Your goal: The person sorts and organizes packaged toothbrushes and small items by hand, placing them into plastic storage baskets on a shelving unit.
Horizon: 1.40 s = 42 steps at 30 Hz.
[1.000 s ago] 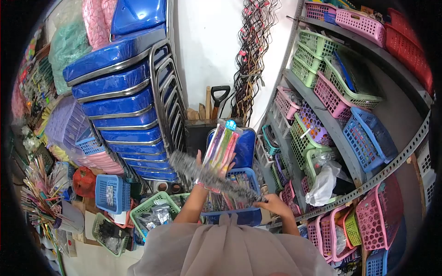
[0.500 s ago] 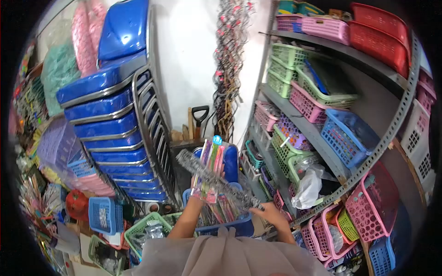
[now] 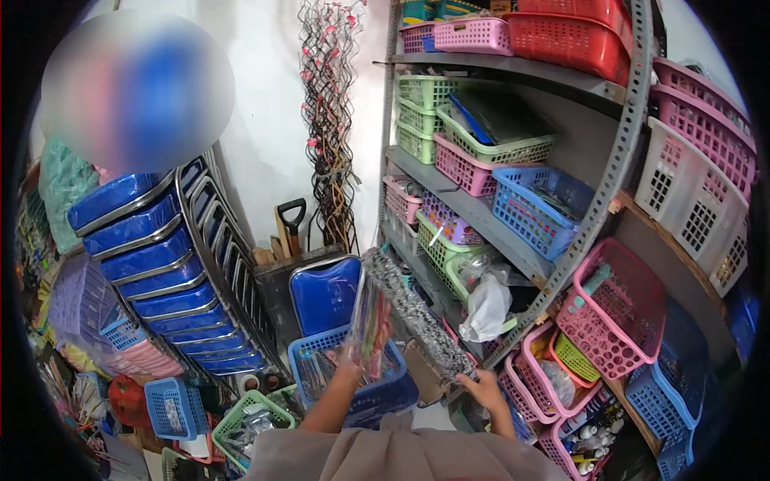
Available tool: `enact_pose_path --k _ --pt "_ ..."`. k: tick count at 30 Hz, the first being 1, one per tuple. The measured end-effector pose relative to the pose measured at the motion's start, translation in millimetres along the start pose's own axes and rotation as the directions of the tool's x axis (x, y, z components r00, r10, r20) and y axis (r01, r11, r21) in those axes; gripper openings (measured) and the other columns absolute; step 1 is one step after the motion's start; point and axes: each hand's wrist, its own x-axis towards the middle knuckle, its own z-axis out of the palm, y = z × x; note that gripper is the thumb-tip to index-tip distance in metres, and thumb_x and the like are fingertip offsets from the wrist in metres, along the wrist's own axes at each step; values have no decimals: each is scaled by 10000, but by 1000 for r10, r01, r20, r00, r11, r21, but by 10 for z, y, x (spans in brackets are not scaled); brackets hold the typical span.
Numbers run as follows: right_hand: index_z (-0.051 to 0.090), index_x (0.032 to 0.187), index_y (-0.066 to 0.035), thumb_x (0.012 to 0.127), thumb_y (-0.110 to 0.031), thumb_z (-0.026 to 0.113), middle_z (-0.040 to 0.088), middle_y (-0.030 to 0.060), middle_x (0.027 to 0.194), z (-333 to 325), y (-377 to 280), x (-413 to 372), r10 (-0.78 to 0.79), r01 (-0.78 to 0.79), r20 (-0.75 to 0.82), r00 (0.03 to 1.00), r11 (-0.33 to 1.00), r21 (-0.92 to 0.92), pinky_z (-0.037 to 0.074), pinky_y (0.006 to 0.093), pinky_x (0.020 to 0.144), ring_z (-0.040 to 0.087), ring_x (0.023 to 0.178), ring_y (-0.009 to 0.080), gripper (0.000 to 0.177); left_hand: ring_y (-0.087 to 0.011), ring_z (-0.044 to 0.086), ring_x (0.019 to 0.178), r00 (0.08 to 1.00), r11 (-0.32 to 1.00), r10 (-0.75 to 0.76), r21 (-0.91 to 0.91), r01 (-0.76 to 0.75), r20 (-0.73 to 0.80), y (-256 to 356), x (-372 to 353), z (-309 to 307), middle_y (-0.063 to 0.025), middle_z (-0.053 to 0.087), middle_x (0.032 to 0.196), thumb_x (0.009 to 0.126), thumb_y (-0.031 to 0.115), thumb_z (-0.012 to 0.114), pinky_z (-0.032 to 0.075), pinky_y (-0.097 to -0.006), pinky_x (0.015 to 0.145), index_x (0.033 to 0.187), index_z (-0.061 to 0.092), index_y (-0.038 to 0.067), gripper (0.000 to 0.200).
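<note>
My left hand (image 3: 350, 370) is closed on the lower end of a clear plastic pack (image 3: 371, 321) with long, thin, colourful pieces inside, tilted upright. My right hand (image 3: 481, 388) grips the bottom end of a long black-and-grey speckled bundle (image 3: 415, 309), its fingers wrapped round it. The bundle slants up to the left, and its top end comes close to the upper part of the pack. Under my left hand stands a blue plastic basket (image 3: 365, 410) holding several similar packs. Behind it leans a blue padded chair seat (image 3: 325, 295).
Stacked blue chairs (image 3: 172, 276) rise on the left. A metal shelf rack (image 3: 461, 192) with plastic baskets stands on the right, a white plastic bag (image 3: 487, 309) hanging from it. Low down are a green basket (image 3: 253, 429) and pink baskets (image 3: 613, 313). A shovel handle (image 3: 293, 220) leans by the wall.
The view has swung to the right. The speckled bundle has moved right, from across the pack to beside it, and the pack is turned more edge-on. Both hands keep their hold.
</note>
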Motion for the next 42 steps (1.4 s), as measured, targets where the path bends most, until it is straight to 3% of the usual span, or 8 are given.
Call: enact_pose_path --k 4,8,20,21,22,24,32,42 --pt "545 642 -39 874 -284 688 500 -41 568 -176 282 -330 132 -120 -70 989 982 149 341 260 480 427 526 61 366 -226 573 962 995 989 -103 105 104 -15 -217 -56 -391 -96 582 1079 926 215 581 536 -312 733 1330 481 81 438" --pt "553 618 -70 892 -251 658 518 -29 565 -311 456 -672 171 -153 -165 971 981 121 330 241 451 443 487 58 345 -226 614 944 912 606 363 792 -76 -190 -262 -198 -886 -83 606 1068 922 187 573 537 -401 803 1261 484 34 382" --pt "657 871 34 814 -328 725 616 199 677 -662 563 -1398 30 -62 -87 996 918 -391 464 352 594 557 563 200 372 -204 527 959 864 242 441 959 148 -244 -827 -546 -1008 -51 616 921 808 175 585 380 -353 924 937 620 32 196" --pt "615 778 32 790 -407 723 578 217 642 -724 396 -1376 0 -46 -104 995 898 -438 439 390 558 539 562 307 453 -191 503 1040 954 -530 297 839 123 48 -732 -700 -1104 -52 605 990 795 137 572 329 -348 994 1030 604 10 270" --pt "573 686 31 766 -487 721 539 235 607 -766 269 -1350 -30 -32 -119 992 875 -483 414 429 522 520 561 413 545 -191 503 1040 952 -531 302 837 131 43 -838 -696 -1017 -52 605 990 795 137 572 329 -348 994 1030 604 10 270" --pt "577 686 28 750 -522 712 560 247 636 -745 202 -1312 -26 -103 -227 974 838 -535 431 449 541 564 638 438 570 -197 523 1029 879 257 363 940 224 -308 -1169 -602 -712 -58 592 1052 783 85 570 369 -346 958 1168 566 36 389" --pt "603 695 36 779 -537 686 538 235 559 -923 75 -1070 -60 1 -88 994 828 -561 447 448 541 550 547 413 585 -227 631 1007 919 312 164 902 297 -359 -936 -771 -652 -135 605 1156 830 69 545 533 -359 818 1316 445 16 499" --pt "651 807 28 798 -548 655 590 246 657 -781 -38 -997 18 -24 -16 1000 846 -532 469 456 615 601 663 421 576 -325 594 1060 892 774 294 633 -11 -344 -1079 -695 -551 -197 579 1198 897 545 473 469 -455 931 1280 501 26 646"
